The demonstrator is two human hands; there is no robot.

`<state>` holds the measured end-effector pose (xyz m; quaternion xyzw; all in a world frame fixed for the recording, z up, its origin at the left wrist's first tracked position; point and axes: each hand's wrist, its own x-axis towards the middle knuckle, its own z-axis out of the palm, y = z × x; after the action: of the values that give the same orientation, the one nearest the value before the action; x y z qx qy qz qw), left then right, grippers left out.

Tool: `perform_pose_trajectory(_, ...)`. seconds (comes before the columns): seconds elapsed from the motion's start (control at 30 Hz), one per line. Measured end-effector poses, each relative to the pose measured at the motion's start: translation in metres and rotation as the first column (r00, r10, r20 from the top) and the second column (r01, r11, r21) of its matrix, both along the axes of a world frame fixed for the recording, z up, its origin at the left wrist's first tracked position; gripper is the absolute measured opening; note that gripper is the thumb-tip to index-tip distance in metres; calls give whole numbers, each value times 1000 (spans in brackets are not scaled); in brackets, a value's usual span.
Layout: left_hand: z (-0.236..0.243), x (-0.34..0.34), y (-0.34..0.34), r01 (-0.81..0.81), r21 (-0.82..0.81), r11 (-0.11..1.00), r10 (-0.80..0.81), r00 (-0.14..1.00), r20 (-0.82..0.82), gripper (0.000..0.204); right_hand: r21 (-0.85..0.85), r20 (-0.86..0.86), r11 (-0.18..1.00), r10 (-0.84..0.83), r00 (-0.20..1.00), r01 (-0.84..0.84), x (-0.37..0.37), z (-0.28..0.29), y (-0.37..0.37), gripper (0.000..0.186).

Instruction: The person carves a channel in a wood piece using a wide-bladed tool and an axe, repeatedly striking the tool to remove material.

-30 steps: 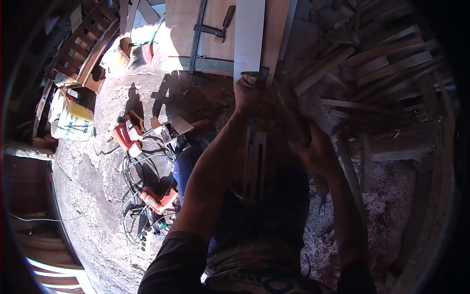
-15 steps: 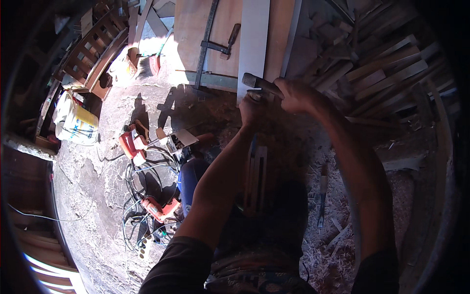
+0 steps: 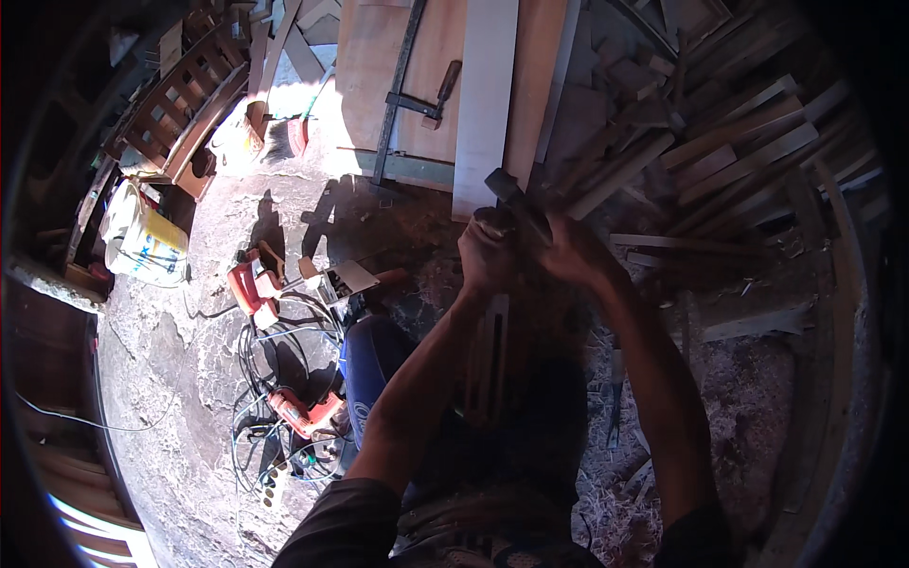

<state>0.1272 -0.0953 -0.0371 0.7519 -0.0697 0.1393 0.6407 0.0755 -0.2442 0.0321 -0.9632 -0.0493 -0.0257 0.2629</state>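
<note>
My right hand point(image 3: 574, 248) is closed round the handle of a hammer point(image 3: 504, 186), its dark head tilted up and to the left. My left hand point(image 3: 485, 254) makes a fist just below and left of the hammer head. Something dark and rounded shows at the top of that fist, too shaded to name. Beyond both hands, a long pale board point(image 3: 486, 114) runs away from me, its near end close to my left fist. Between my legs a narrow slotted wooden piece point(image 3: 488, 355) lies in shadow.
A bar clamp point(image 3: 402, 99) lies on a wide wooden panel point(image 3: 365, 57). Left on the floor are a red drill point(image 3: 301, 413), tangled cables, a red power tool point(image 3: 252, 288), an open box point(image 3: 347, 278) and a bucket point(image 3: 156, 241). Wood offcuts point(image 3: 748, 142) pile up at right; a chisel-like tool point(image 3: 614, 417) lies among shavings.
Both hands have come nearer to me, the right one more. The hammer has moved nearer and slightly right, its handle now steeper. My left hand stays closed.
</note>
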Motion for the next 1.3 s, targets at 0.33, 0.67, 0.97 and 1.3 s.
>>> perform_pose_trajectory(0.33,-118,120,19,139,374,917,72,865,-496,25,608,-547,496,-303,780,620,-156,-45,33,59)
perform_pose_trajectory(0.67,89,8,45,284,-303,910,-341,927,-153,13,425,-590,634,-347,729,646,-227,-103,8,69)
perform_pose_trajectory(0.97,47,-35,42,281,-368,886,-350,927,-134,9,552,-471,638,-293,832,537,-246,-104,35,74)
perform_pose_trajectory(1.3,20,4,30,219,-279,935,-239,970,-40,23,608,-609,461,-253,752,647,-245,-61,51,63)
